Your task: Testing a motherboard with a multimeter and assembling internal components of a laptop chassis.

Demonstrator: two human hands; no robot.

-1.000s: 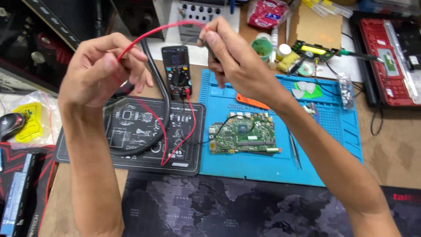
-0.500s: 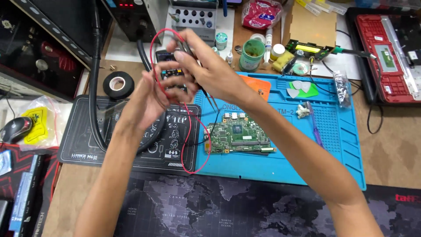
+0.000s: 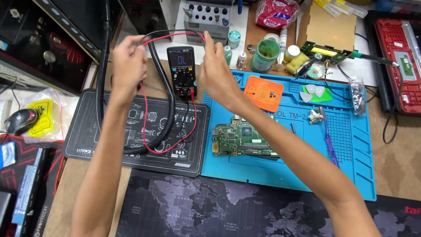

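A black digital multimeter [image 3: 183,70] stands upright at the back of the dark work mat [image 3: 87,136]. Red and black test leads [image 3: 173,36] arch over it between my hands. My left hand [image 3: 128,66] pinches the leads left of the meter. To the meter's right, my right hand [image 3: 215,72] grips the other end of the leads. Their red wire [image 3: 169,147] loops down across the dark mat. A green circuit board [image 3: 242,138] lies on the blue silicone mat [image 3: 351,145], below my right forearm.
A thick black hose [image 3: 104,66] curves over the dark mat. Behind stand a green cup [image 3: 265,56], small bottles, a grey tool holder [image 3: 207,16] and a soldering iron [image 3: 372,58]. An orange card [image 3: 264,92], purple tool [image 3: 328,136], mouse [image 3: 21,120] and red keyboard [image 3: 401,61] lie around.
Both hands have moved apart from a bunched position in front of the meter, stretching the leads over it. The meter's display is now in full view.
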